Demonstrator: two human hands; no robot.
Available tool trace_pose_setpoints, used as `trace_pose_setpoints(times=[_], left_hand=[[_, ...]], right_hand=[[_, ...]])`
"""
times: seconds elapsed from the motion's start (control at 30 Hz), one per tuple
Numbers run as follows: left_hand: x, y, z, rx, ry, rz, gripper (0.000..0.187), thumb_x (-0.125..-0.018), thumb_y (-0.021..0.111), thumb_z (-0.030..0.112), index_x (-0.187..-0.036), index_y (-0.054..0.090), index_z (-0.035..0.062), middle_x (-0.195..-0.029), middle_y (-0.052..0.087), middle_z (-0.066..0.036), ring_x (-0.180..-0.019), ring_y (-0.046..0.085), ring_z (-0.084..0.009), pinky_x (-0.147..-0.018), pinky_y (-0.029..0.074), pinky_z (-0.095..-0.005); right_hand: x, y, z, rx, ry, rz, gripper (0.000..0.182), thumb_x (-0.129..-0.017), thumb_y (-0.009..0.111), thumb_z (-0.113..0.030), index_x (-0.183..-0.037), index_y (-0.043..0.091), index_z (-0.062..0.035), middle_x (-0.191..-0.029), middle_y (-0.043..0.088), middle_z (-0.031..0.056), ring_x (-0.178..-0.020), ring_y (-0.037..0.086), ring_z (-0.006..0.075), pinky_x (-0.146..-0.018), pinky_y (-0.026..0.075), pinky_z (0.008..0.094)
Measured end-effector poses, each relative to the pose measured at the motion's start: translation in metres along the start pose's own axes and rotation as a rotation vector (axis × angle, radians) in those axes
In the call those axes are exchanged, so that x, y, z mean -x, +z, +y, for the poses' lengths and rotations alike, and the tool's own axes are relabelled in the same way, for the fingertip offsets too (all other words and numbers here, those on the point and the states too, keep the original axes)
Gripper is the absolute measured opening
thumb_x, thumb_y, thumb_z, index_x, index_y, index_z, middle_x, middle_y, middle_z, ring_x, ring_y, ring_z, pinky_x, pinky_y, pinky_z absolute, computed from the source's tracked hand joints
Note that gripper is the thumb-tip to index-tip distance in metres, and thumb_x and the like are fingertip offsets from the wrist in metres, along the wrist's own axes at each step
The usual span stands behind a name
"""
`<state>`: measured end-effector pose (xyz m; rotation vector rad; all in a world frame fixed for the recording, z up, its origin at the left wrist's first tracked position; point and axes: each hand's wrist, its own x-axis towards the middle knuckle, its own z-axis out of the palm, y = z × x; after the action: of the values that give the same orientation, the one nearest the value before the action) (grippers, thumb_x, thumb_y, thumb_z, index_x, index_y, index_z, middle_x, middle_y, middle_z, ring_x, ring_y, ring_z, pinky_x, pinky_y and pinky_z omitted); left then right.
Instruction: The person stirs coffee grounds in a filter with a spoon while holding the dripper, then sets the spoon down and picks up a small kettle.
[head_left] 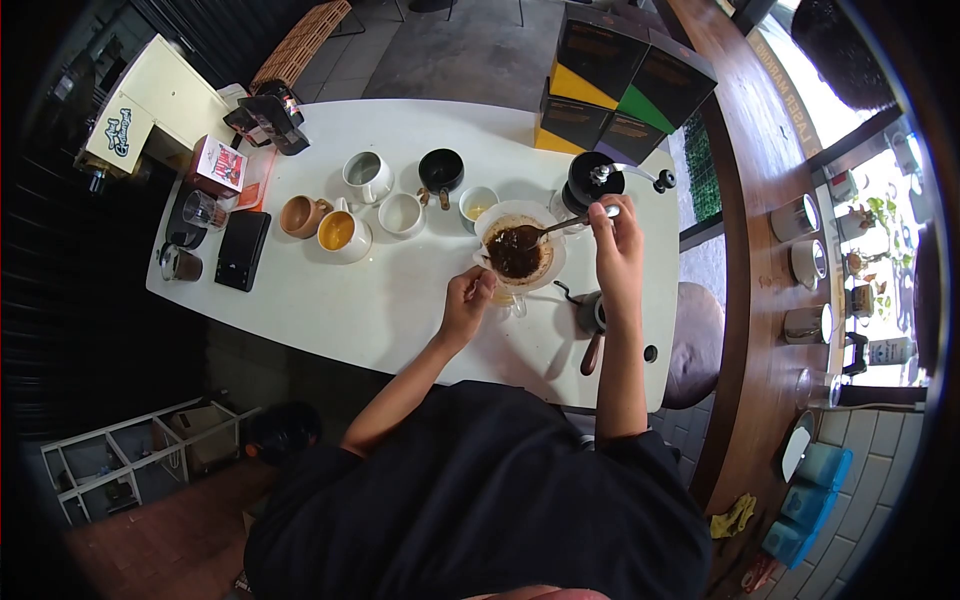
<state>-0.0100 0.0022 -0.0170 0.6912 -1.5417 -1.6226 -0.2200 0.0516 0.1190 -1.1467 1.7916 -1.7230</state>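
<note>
My right hand grips the handle end of a metal spoon. The spoon's bowl end reaches into wet dark coffee grounds in a paper-lined coffee dripper. At the dripper's near left edge, my left hand has its fingers closed, seemingly on the dripper's handle; the exact grip is partly hidden. Under the dripper, a clear glass vessel partly shows. A kettle-like grey pot with a wooden handle stands by my right forearm. Beyond the dripper is a black hand grinder with a crank.
Several cups stand left of the dripper, including a white mug with orange liquid, a brown cup and a black cup. A black scale lies farther left on the white table. Black boxes are stacked at the back right.
</note>
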Motion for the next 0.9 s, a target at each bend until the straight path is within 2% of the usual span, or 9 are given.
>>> trace_pose_setpoints(times=[0.07, 0.4, 0.6, 0.67, 0.7, 0.8, 0.9], left_hand=[[0.000, 0.002, 0.004, 0.029, -0.013, 0.010, 0.043, -0.103, 0.052, 0.040, -0.085, 0.057, 0.0017, -0.072, 0.049, 0.003, -0.068, 0.041, -0.0055, -0.062, 0.034, -0.0235], [0.000, 0.005, 0.012, 0.044, 0.013, 0.015, 0.044, -0.104, 0.051, 0.040, -0.085, 0.057, 0.0015, -0.071, 0.049, 0.003, -0.068, 0.040, -0.0056, -0.063, 0.034, -0.0238], [-0.001, 0.005, 0.012, 0.044, -0.015, 0.013, 0.044, -0.104, 0.050, 0.040, -0.084, 0.057, 0.0014, -0.071, 0.049, 0.002, -0.068, 0.041, -0.0059, -0.063, 0.034, -0.0242], [-0.001, 0.005, 0.013, 0.043, -0.031, 0.011, 0.044, -0.104, 0.050, 0.040, -0.085, 0.057, 0.0014, -0.072, 0.049, 0.002, -0.068, 0.040, -0.0060, -0.063, 0.034, -0.0242], [-0.001, 0.005, 0.013, 0.042, -0.031, 0.011, 0.044, -0.104, 0.050, 0.040, -0.085, 0.057, 0.0014, -0.072, 0.049, 0.002, -0.068, 0.040, -0.0060, -0.063, 0.034, -0.0242], [0.000, 0.006, 0.013, 0.055, -0.023, 0.011, 0.043, -0.104, 0.050, 0.041, -0.087, 0.057, 0.0014, -0.072, 0.049, 0.002, -0.068, 0.040, -0.0060, -0.063, 0.034, -0.0241], [0.000, 0.004, 0.010, 0.058, -0.014, 0.004, 0.043, -0.104, 0.051, 0.041, -0.088, 0.057, 0.0013, -0.073, 0.048, 0.002, -0.068, 0.040, -0.0061, -0.063, 0.034, -0.0241]], right_hand=[[-0.002, -0.001, -0.005, -0.015, -0.085, 0.004, 0.027, -0.099, 0.059, -0.022, -0.095, 0.057, 0.0045, -0.102, 0.054, 0.0052, -0.080, 0.053, 0.0128, -0.072, 0.043, 0.0265], [0.004, -0.005, -0.027, 0.071, -0.144, 0.005, 0.023, -0.098, 0.060, -0.018, -0.091, 0.058, 0.0032, -0.098, 0.052, 0.0062, -0.085, 0.051, 0.0151, -0.075, 0.042, 0.0277], [0.010, -0.003, -0.037, 0.161, -0.238, 0.000, 0.017, -0.095, 0.062, -0.014, -0.092, 0.059, 0.0031, -0.102, 0.051, 0.0106, -0.090, 0.054, 0.0233, -0.081, 0.044, 0.0336], [0.012, -0.003, -0.040, 0.274, -0.308, -0.057, 0.014, -0.093, 0.063, -0.012, -0.091, 0.060, 0.0019, -0.103, 0.050, 0.0128, -0.092, 0.055, 0.0290, -0.085, 0.045, 0.0367], [0.014, -0.001, -0.042, 0.261, -0.267, -0.076, 0.010, -0.090, 0.065, -0.009, -0.090, 0.061, 0.0005, -0.105, 0.049, 0.0139, -0.097, 0.054, 0.0317, -0.088, 0.044, 0.0391], [0.018, 0.002, -0.048, 0.431, -0.335, -0.132, 0.008, -0.086, 0.067, -0.004, -0.091, 0.062, 0.0000, -0.106, 0.048, 0.0140, -0.101, 0.052, 0.0313, -0.089, 0.044, 0.0402], [0.020, 0.007, -0.038, 0.454, -0.330, -0.187, 0.009, -0.084, 0.067, -0.002, -0.091, 0.062, -0.0006, -0.107, 0.048, 0.0145, -0.103, 0.051, 0.0322, -0.089, 0.044, 0.0429]])
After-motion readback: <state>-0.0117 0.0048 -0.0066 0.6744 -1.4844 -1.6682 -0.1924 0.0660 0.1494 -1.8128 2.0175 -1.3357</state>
